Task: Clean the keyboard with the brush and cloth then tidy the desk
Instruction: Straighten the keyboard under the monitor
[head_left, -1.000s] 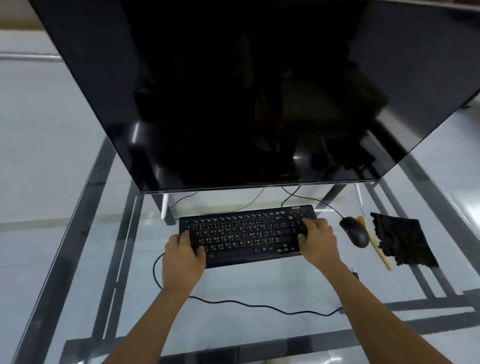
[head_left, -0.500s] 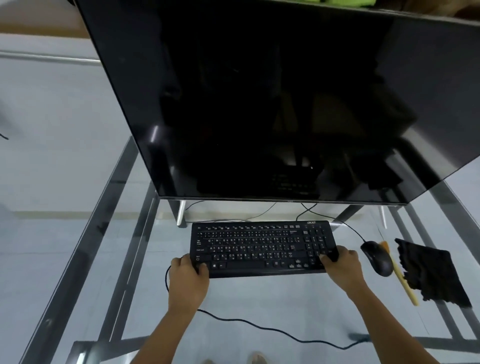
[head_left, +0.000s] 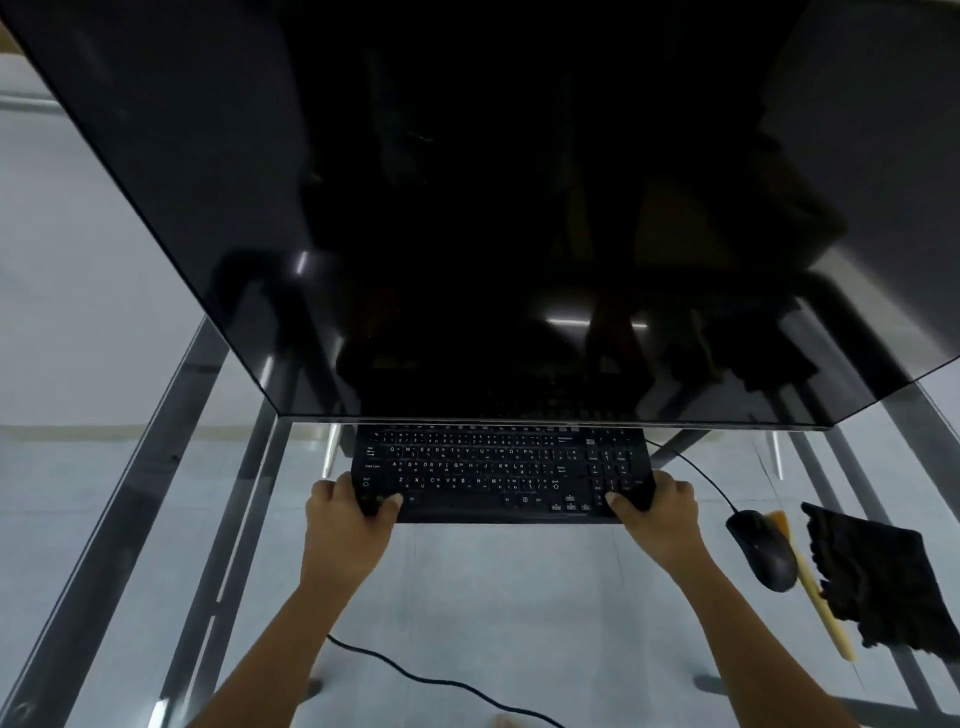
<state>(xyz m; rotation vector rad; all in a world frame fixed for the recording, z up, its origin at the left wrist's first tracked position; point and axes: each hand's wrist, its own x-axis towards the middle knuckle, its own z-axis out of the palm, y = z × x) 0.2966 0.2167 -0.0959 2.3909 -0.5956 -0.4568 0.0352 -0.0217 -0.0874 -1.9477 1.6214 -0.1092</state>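
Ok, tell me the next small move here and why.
Probably set the keyboard square below the monitor and let go: left hand and right hand grip its near corners, while brush and cloth lie untouched beside the mouse.

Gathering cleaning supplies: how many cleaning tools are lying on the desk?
2: the brush just right of the mouse, and the black cloth beside it. Others may lie out of view.
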